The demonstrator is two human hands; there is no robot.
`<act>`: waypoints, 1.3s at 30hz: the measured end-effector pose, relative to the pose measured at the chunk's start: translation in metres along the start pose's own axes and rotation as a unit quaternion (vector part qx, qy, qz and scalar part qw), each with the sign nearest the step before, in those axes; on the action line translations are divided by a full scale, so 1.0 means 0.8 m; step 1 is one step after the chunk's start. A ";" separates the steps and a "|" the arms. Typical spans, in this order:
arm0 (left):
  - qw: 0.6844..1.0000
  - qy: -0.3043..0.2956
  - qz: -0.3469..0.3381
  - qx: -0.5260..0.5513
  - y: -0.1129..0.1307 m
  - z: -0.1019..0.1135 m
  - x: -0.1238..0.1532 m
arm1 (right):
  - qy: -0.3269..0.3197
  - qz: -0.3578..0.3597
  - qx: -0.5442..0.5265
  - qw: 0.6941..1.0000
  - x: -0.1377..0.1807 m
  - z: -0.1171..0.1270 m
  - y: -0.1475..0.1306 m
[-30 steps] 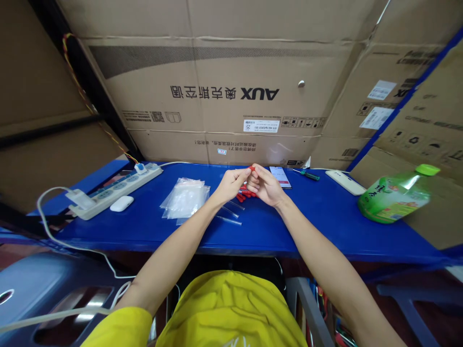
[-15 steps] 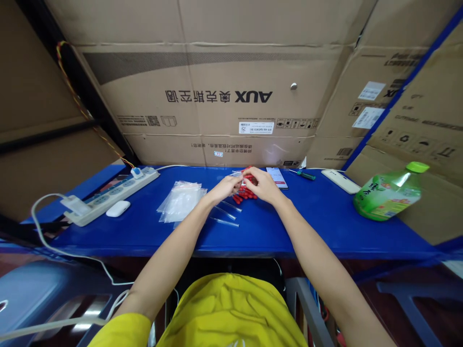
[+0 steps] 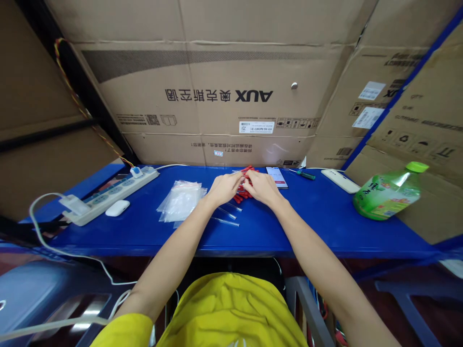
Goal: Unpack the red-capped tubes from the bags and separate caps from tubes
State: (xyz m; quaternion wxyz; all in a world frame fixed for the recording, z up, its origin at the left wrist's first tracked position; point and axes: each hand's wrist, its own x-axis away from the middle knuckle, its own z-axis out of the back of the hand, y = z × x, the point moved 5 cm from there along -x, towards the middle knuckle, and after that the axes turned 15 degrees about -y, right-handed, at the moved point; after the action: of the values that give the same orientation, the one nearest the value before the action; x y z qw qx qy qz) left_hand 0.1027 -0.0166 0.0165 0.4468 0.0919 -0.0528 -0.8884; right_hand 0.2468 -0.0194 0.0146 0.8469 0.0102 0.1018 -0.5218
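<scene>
At the back middle of the blue table, my left hand (image 3: 225, 187) and my right hand (image 3: 263, 186) meet with fingertips close together over a pile of red stick-like pieces (image 3: 243, 195). Both hands have their fingers bent in a pinch; what lies between the fingertips is too small and hidden to make out. Several thin clear tubes (image 3: 227, 221) stick out on the table below my left hand. Left of that hand lies a stack of clear plastic bags (image 3: 183, 202).
A phone (image 3: 277, 177) and a green screwdriver (image 3: 306, 174) lie behind my right hand. Further right are a white power bank-like block (image 3: 340, 181) and a green bottle (image 3: 388, 193). On the left sit a power strip (image 3: 112, 195) and a white earbud case (image 3: 117, 207). Cardboard (image 3: 144, 72) walls the back.
My left hand has turned and shifted slightly, its back now more visible. My right hand has moved slightly lower. Both stay over the red pieces.
</scene>
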 end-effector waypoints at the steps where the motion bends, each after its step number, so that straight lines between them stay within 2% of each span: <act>1: 1.000 -0.008 0.003 -0.007 0.000 -0.001 0.000 | -0.005 -0.005 0.006 1.000 0.000 0.000 -0.002; 10: 1.000 -0.021 0.010 -0.008 -0.002 -0.001 -0.001 | -0.026 -0.012 0.021 0.999 0.001 0.006 -0.010; 22: 0.999 0.013 0.049 0.010 -0.010 -0.003 -0.006 | -0.014 0.002 -0.015 1.000 -0.005 -0.006 -0.007; 25: 0.998 0.020 0.048 0.031 -0.011 -0.001 -0.005 | 0.004 0.012 -0.047 0.999 -0.005 -0.006 -0.004; 28: 0.995 0.037 0.037 0.087 -0.016 0.005 -0.004 | 0.038 0.051 -0.144 0.988 -0.003 -0.001 0.000; 31: 0.983 0.052 -0.005 0.176 -0.020 0.008 -0.004 | 0.055 0.118 -0.282 0.951 -0.002 0.004 0.003; 34: 0.953 0.065 -0.055 0.290 -0.019 0.004 -0.007 | 0.032 0.135 -0.422 0.896 -0.005 0.002 0.005; 36: 0.921 0.074 -0.084 0.374 -0.013 0.000 -0.009 | 0.003 0.135 -0.532 0.836 -0.006 -0.002 0.002; 39: 0.855 0.073 -0.108 0.501 0.003 -0.007 -0.013 | -0.029 0.149 -0.663 0.733 -0.005 -0.004 -0.008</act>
State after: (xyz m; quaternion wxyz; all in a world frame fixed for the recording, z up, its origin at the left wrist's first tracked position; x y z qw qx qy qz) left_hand 0.1114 -0.0099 0.0126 0.2442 0.3732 -0.4481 -0.7748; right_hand 0.2390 -0.0180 0.0130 0.7085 -0.5536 0.3946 -0.1893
